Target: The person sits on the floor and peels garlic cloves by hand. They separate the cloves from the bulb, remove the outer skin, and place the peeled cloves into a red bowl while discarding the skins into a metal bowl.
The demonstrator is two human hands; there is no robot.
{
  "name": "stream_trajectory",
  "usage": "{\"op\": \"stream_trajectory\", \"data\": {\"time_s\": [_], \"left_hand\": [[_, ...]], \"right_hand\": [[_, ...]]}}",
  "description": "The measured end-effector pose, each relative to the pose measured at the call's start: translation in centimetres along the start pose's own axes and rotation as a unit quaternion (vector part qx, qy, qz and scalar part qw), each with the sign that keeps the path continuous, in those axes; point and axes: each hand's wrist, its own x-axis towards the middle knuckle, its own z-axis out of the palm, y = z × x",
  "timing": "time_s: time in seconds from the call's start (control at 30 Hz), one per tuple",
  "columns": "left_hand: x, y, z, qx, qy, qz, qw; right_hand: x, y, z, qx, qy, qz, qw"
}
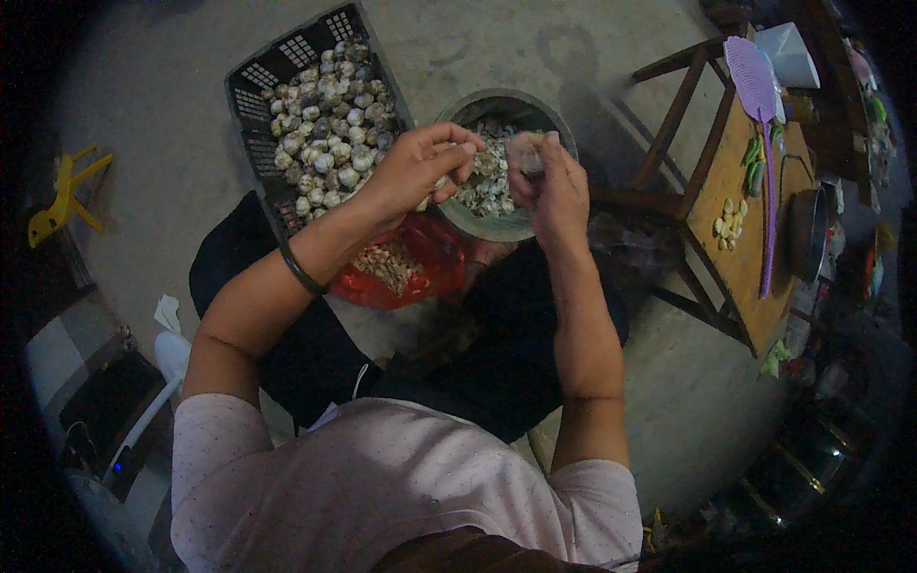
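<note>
My left hand (pixel 435 163) is curled, with pale garlic (pixel 440 183) partly showing beneath its fingers. To its right, my right hand (pixel 555 175) is raised with thumb and fingers bent; blur hides whether anything is between them. Both hands are above the near part of a round grey-green basin (pixel 562 129), which contains papery garlic skins (pixel 494 193). At the left stands a black plastic crate (pixel 251 136) with many garlic bulbs (pixel 326 147). Under my left forearm, a red plastic bag (pixel 440 258) holds loose garlic cloves (pixel 387 266).
A wooden stool (pixel 745 286) on the right bears peeled garlic cloves (pixel 729 225), green peppers (pixel 754 165), a purple fly swatter (pixel 766 143) and a dark pan (pixel 808 233). A yellow folding piece (pixel 68 193) lies far left. Near my left elbow is a white appliance (pixel 172 354).
</note>
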Motion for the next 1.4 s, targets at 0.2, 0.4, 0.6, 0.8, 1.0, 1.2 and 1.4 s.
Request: {"op": "stream_trajectory", "data": {"time_s": [0.2, 0.4, 0.6, 0.8, 1.0, 1.2, 1.4], "left_hand": [[0.0, 0.0, 0.0, -0.007, 0.009, -0.006, 1.0], [0.1, -0.1, 0.1, -0.004, 0.005, -0.004, 1.0], [0.0, 0.0, 0.0, -0.01, -0.005, -0.002, 1.0], [0.1, -0.3, -0.1, -0.012, 0.001, -0.008, 1.0], [0.0, -0.3, -0.1, -0.004, -0.001, -0.013, 1.0], [0.1, -0.2, -0.1, 0.001, -0.007, -0.013, 1.0], [0.0, -0.4, 0.0, -0.005, 0.003, -0.013, 1.0]], "right_hand": [[0.0, 0.7, 0.0, -0.077, -0.077, -0.118, 0.987], [0.0, 1.0, -0.7, -0.127, -0.049, -0.083, 0.987], [0.5, 0.2, -1.4, -0.122, -0.022, 0.001, 0.992], [0.5, 0.5, -1.3, -0.119, -0.055, -0.057, 0.99], [0.5, 0.5, -1.8, -0.241, -0.075, -0.106, 0.962], [0.6, 1.1, -1.9, -0.177, -0.022, -0.071, 0.981], [0.6, 0.9, -2.6, -0.385, -0.036, -0.103, 0.916]]}}
